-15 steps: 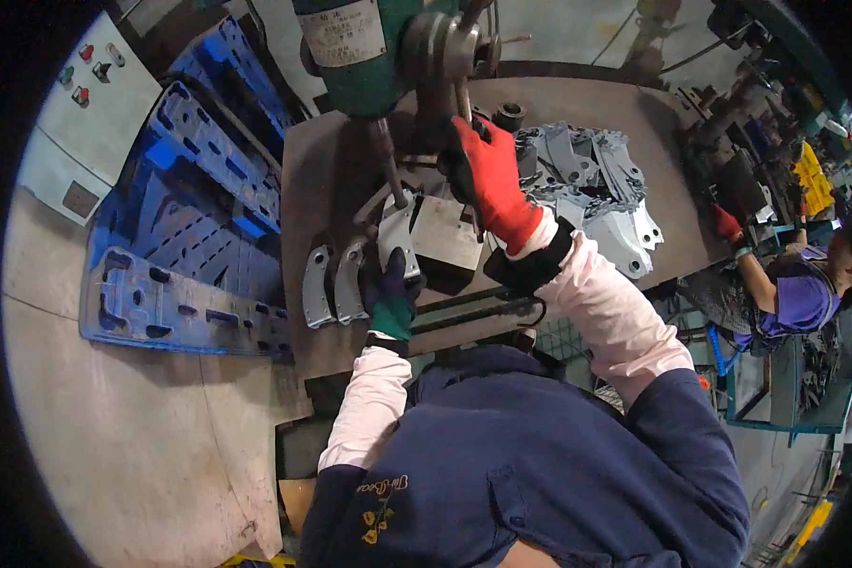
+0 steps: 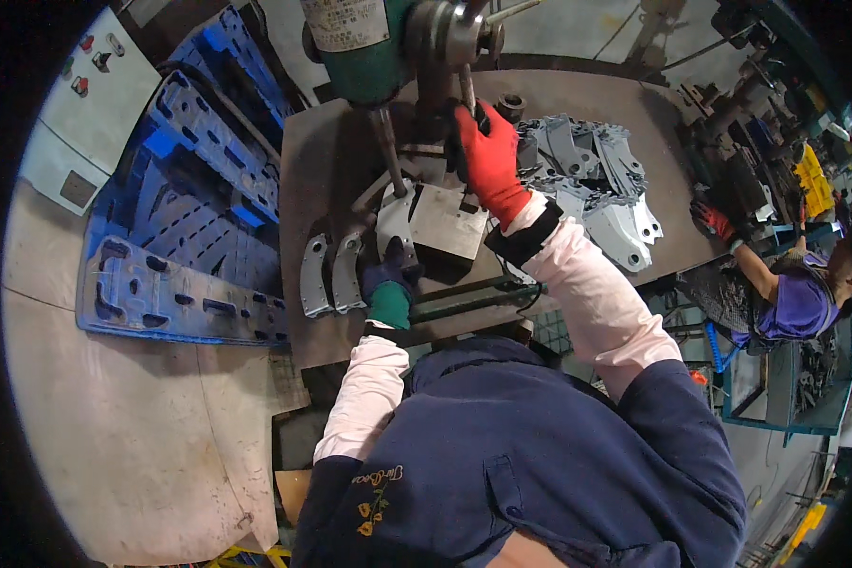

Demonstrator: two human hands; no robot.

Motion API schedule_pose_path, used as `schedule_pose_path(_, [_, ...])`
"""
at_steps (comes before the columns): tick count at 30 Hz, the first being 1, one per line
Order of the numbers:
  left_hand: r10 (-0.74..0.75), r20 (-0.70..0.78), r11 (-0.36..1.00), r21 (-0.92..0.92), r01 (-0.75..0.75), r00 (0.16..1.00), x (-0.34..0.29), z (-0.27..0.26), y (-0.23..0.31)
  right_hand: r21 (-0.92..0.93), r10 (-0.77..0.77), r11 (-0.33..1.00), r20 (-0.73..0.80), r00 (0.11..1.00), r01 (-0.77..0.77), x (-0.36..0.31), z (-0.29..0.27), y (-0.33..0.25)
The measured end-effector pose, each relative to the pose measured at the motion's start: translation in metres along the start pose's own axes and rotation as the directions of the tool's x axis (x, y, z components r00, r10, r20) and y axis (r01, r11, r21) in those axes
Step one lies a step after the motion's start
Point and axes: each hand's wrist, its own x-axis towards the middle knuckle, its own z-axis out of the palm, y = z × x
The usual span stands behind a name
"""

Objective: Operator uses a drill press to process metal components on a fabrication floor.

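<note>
The right hand (image 2: 488, 156), red-gloved, grips the drill-press feed lever (image 2: 466, 87). The left hand (image 2: 391, 276) clasps a grey metal plate (image 2: 393, 222) under the spindle (image 2: 388, 151), near the table's front edge (image 2: 350, 348).

A workshop with a pale, scuffed concrete floor (image 2: 151, 426) spreading left of the hands, blue plastic pallets (image 2: 189, 227) stacked just left of the dark metal workbench (image 2: 322, 170), a grey control box (image 2: 85, 104) beyond them, and cluttered benches (image 2: 776, 123) far to the right.
</note>
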Motion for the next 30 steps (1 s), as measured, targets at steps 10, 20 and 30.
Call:
schedule_pose_path(10, [-0.475,0.143,0.75,-0.45,0.485,0.868,0.013,0.01,-0.007,-0.049,-0.114,0.992,0.051,0.992,0.116,0.012,0.0,0.018])
schedule_pose_path(20, [-0.307,-0.109,0.837,-0.503,0.214,0.945,0.003,0.052,-0.031,-0.119,-0.386,0.915,0.027,0.922,0.386,0.024,0.003,0.041])
schedule_pose_path(30, [-0.369,0.137,0.567,-0.75,0.34,0.919,0.005,0.004,0.006,-0.197,-0.402,0.893,0.059,0.914,0.406,0.027,-0.006,0.036])
